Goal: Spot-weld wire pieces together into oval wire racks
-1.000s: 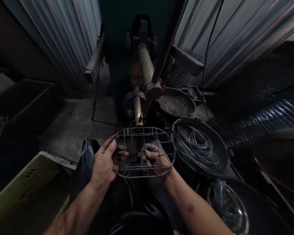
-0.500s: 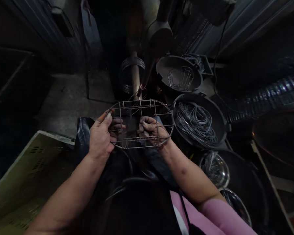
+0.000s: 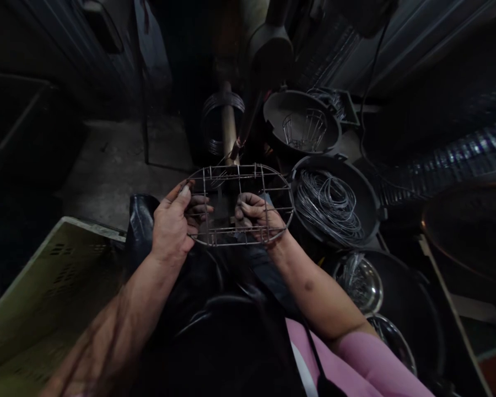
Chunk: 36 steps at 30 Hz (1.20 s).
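Floor (image 3: 119,146) is showing leftward; a pan (image 3: 367,193) is standing near a wire rack's (image 3: 238,176) right edge. The left hand (image 3: 168,223) is gripping the rack; I cannot tell the right hand's (image 3: 258,214) hold.

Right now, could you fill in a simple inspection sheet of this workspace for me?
Surface: grey floor visible at left.
Job's things: oval wire grid in front of a brass-coloured rod; contact unclear.
Clutter: wire coil in the nearer black pan; wire basket in the farther pan; yellowish crate at left.
Hands: left hand grips the grid's left end; right hand behind its wires, exact grip unclear.
Cables: dark cable hangs at right.
Surroundings: dim lighting.
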{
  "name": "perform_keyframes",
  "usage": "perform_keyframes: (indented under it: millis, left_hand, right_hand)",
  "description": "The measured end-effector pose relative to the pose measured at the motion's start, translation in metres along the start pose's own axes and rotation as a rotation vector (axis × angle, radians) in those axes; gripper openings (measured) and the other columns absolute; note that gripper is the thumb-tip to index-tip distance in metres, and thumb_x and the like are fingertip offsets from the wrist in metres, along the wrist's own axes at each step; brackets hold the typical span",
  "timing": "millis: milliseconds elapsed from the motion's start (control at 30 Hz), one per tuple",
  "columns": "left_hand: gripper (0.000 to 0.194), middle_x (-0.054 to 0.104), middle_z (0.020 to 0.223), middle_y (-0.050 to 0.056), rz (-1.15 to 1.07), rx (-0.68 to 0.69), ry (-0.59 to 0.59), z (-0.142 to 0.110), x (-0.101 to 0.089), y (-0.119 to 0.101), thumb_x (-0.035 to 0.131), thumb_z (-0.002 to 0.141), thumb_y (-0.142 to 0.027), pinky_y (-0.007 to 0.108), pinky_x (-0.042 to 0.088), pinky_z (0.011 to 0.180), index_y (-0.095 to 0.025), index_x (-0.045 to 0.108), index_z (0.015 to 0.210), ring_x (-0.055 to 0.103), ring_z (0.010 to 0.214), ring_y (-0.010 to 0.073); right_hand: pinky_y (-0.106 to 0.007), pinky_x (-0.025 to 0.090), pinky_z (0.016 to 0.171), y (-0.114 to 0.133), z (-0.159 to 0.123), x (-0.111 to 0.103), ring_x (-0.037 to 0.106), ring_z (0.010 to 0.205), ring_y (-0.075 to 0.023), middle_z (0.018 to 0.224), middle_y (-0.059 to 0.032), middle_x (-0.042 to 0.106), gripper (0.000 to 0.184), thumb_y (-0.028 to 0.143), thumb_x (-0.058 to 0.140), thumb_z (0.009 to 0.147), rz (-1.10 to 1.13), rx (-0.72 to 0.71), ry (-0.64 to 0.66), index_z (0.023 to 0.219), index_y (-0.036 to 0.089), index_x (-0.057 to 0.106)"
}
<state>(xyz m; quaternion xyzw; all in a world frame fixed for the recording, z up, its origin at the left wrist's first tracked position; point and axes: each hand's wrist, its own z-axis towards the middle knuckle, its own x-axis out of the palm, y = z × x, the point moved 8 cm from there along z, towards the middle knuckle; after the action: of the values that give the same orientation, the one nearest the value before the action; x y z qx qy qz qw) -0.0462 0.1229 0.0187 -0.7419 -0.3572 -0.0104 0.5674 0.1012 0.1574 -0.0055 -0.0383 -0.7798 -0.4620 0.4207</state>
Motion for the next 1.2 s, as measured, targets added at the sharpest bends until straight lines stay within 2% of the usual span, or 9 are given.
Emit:
perform_keyframes:
  millis: [333, 700, 1200]
  left_hand:
    - [0.035, 0.064, 0.066, 0.004, -0.034, -0.03, -0.042, -0.006, 0.001, -0.013, 0.065, 0.069, -0.028, 0.023, 0.046, 0.042, -0.018, 0.057, 0.102, 0.06, 0.051, 0.0163]
    - [0.033, 0.063, 0.067, 0.005, -0.037, -0.018, -0.063, 0.002, 0.011, -0.029, 0.063, 0.07, -0.025, 0.024, 0.046, 0.042, -0.016, 0.057, 0.101, 0.06, 0.052, 0.0165]
    - [0.03, 0.063, 0.067, 0.006, -0.031, -0.062, -0.055, 0.005, 0.015, -0.03, 0.06, 0.072, -0.023, 0.025, 0.047, 0.043, -0.014, 0.057, 0.1, 0.061, 0.053, 0.017]
  right_hand:
    - [-0.016, 0.033, 0.039, 0.007, 0.004, 0.008, 0.042, 0.038, -0.0039, 0.06, 0.0013, 0.059, 0.018, 0.02, 0.066, 0.069, -0.002, 0.007, -0.025, 0.08, 0.016, 0.052]
    - [-0.019, 0.037, 0.041, 0.024, 0.013, 0.018, 0.041, 0.039, -0.0039, 0.061, 0.0022, 0.057, 0.015, 0.019, 0.063, 0.07, 0.002, -0.022, 0.015, 0.081, 0.015, 0.053]
    - [-0.019, 0.038, 0.042, 0.026, 0.015, 0.016, 0.042, 0.04, -0.004, 0.062, 0.0022, 0.057, 0.019, 0.022, 0.066, 0.069, -0.016, -0.016, -0.002, 0.082, 0.015, 0.054]
